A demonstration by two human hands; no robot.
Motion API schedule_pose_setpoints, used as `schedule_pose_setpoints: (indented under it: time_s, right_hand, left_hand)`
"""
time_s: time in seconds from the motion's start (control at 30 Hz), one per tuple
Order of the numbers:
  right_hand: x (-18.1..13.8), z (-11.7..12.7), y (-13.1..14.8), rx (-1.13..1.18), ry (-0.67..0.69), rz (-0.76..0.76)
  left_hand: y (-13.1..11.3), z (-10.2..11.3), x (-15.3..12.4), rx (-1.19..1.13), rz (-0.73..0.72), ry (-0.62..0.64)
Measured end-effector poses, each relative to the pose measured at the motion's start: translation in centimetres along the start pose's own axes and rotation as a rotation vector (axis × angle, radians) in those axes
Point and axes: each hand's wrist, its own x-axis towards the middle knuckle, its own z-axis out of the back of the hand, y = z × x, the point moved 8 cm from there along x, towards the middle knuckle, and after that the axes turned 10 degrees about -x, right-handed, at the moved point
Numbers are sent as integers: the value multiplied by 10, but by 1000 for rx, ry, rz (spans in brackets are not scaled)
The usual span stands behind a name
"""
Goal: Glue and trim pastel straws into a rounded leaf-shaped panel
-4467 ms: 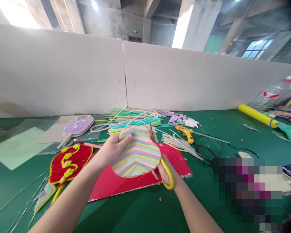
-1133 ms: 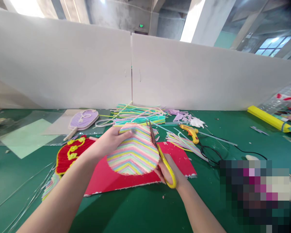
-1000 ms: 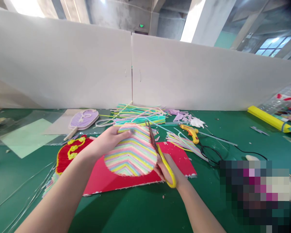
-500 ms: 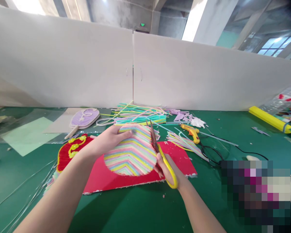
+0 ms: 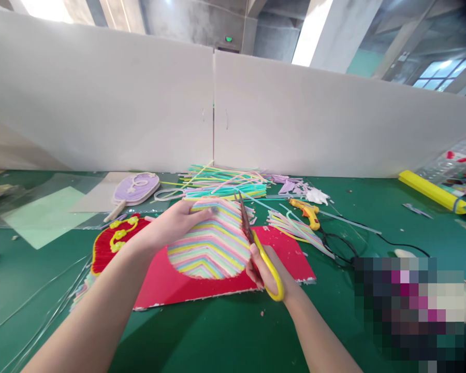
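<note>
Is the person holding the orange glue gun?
No, the glue gun lies on the green table, while the right hand holds yellow-handled scissors.

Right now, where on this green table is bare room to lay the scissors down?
Bare green table lies in front of the red board, along the near edge, and between the glue gun and the yellow tube. Crowded: the straws behind the striped piece, and the red fan at left.

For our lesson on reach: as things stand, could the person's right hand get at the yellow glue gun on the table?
Probably not yet: the right hand is closed on the yellow-handled scissors. The glue gun lies just beyond it with only loose straws lying between.
</note>
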Motion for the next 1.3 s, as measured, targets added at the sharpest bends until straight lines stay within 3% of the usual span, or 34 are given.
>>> schedule_pose_setpoints:
  time_s: [0.87,1.3]
  right_hand:
    - [2,-8,-1,196,-20,-91]
    - [-1,-8,14,179,52,99]
  left_hand:
    - [5,4,3,72,3,1]
    - [4,5,5,19,-31,-9]
